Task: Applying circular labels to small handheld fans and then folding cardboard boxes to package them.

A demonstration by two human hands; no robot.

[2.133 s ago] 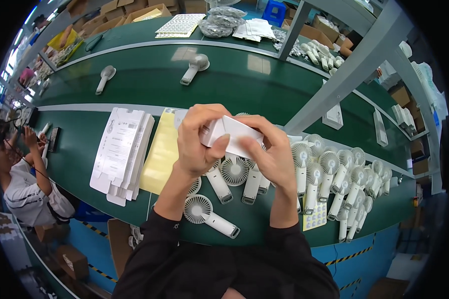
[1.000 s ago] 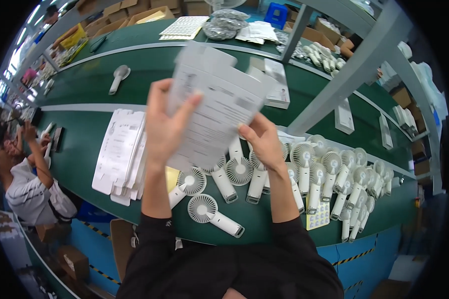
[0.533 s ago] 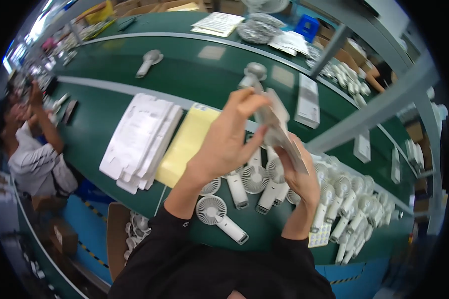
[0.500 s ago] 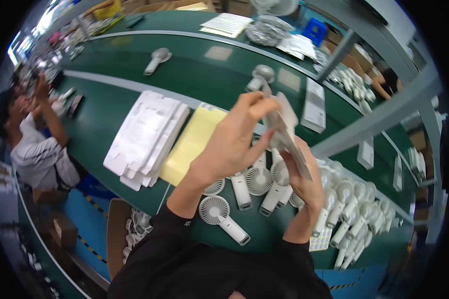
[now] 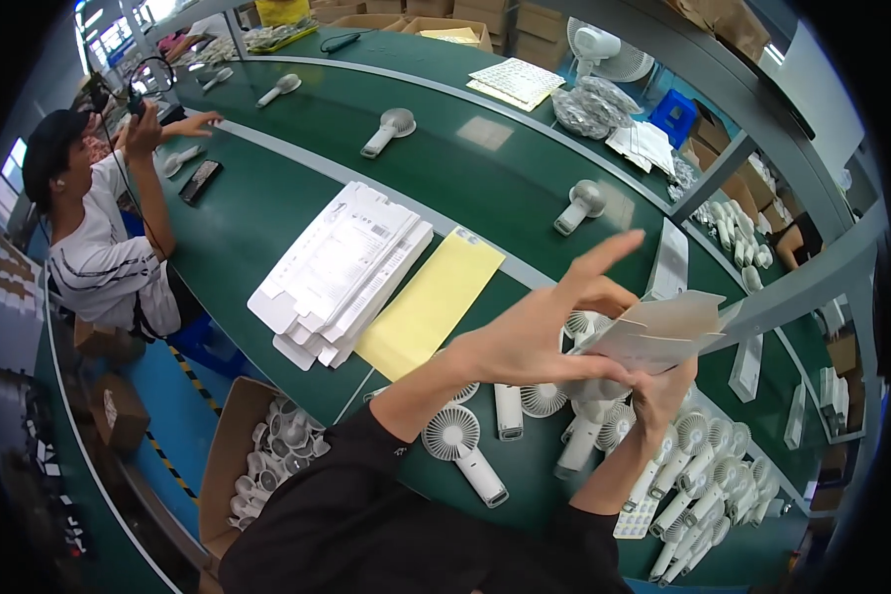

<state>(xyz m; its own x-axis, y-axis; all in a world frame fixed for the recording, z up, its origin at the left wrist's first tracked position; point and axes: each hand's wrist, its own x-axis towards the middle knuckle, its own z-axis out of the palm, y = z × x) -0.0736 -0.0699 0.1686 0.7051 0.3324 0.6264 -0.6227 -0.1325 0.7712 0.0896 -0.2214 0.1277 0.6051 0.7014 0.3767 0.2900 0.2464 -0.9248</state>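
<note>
A white carton (image 5: 651,335) with its flaps standing out at the top is in my right hand (image 5: 666,394), whose fingers wrap round its lower side. My left hand (image 5: 549,332) is beside the carton, thumb along its near edge and index finger stretched out, with the fingers apart. Below both hands, several white handheld fans (image 5: 452,433) lie on the green table, partly covered by my hands. To the left rest a stack of flattened white cartons (image 5: 337,262) and a yellow sheet (image 5: 433,302).
Many handheld fans (image 5: 703,485) are heaped at the right, beside a sticker sheet (image 5: 637,517). Handheld fans and a white box (image 5: 670,259) lie on the green belt (image 5: 317,104). A grey frame post (image 5: 812,267) slants across the right. A co-worker (image 5: 119,228) sits left.
The carton, seen nearly edge-on before, has turned and now shows its spread flaps. My left hand's fingers have opened out. The view has shifted, and the co-worker's arm reaches toward the belt.
</note>
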